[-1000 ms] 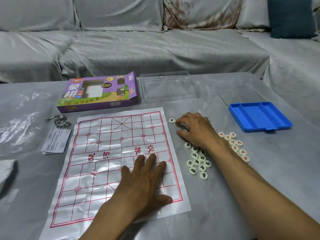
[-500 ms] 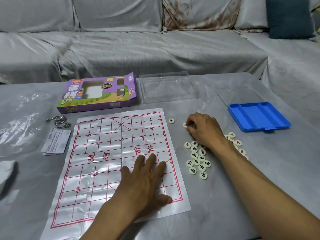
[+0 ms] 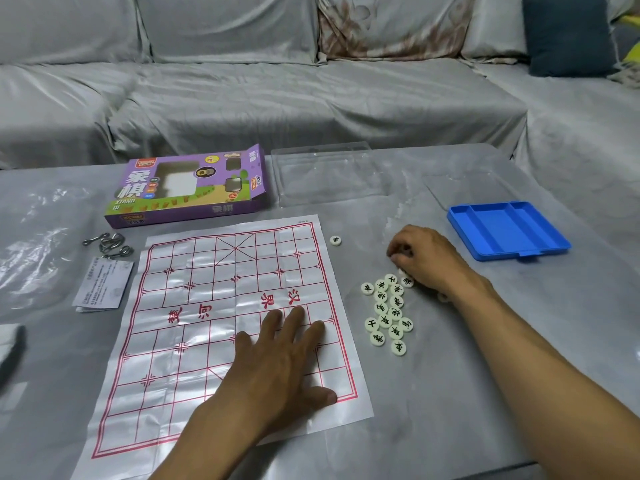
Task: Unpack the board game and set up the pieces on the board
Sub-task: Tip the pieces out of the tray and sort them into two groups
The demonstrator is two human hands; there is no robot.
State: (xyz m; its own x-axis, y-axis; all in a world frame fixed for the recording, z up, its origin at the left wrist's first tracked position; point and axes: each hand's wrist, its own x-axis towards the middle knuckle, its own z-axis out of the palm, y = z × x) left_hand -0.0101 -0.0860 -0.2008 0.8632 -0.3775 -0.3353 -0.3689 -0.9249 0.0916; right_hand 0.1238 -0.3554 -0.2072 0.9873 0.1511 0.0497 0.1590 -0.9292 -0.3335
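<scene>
A paper xiangqi board (image 3: 194,306) with red grid lines lies flat on the grey table. My left hand (image 3: 277,362) rests on its near right part with fingers spread and straight. Right of the board sits a cluster of several round white pieces (image 3: 389,313) with black characters. One lone piece (image 3: 335,240) lies by the board's far right corner. My right hand (image 3: 424,259) hovers over the far end of the cluster, fingers curled down and pinching a white piece that is mostly hidden. More pieces are covered by my right wrist.
The purple game box (image 3: 187,188) lies behind the board, with a clear plastic lid (image 3: 325,174) beside it. A blue tray (image 3: 507,230) sits at the right. Metal ring puzzles (image 3: 109,242), a paper leaflet (image 3: 102,285) and a plastic bag (image 3: 34,237) lie at the left. A sofa stands behind.
My right hand drew back to the right from the lone piece near the board's corner, curling its fingers and taking a second piece with it. My left hand stayed put.
</scene>
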